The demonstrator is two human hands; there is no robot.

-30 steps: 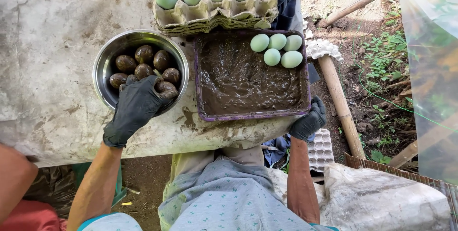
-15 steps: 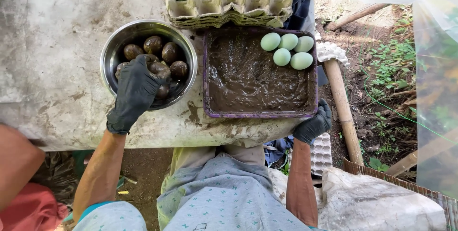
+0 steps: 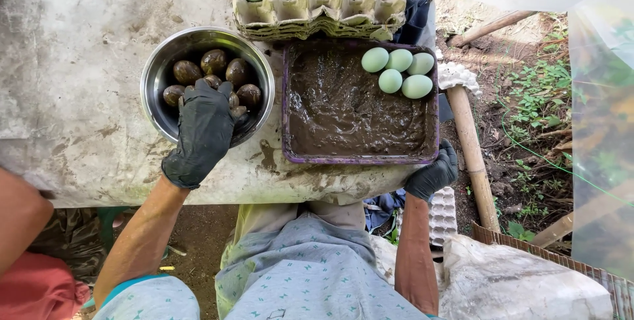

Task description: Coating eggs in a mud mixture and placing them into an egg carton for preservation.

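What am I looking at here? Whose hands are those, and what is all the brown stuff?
The camera sits on a person's head and looks down, so you see their own two arms. Both hands wear black gloves. The left hand reaches into a shiny metal bowl of mud-coated eggs. The right hand grips the edge of the pale table, beside a purple tray of wet brown mud. Five clean pale green eggs lie in the tray's corner. More green eggs sit in stacked cardboard egg cartons behind.
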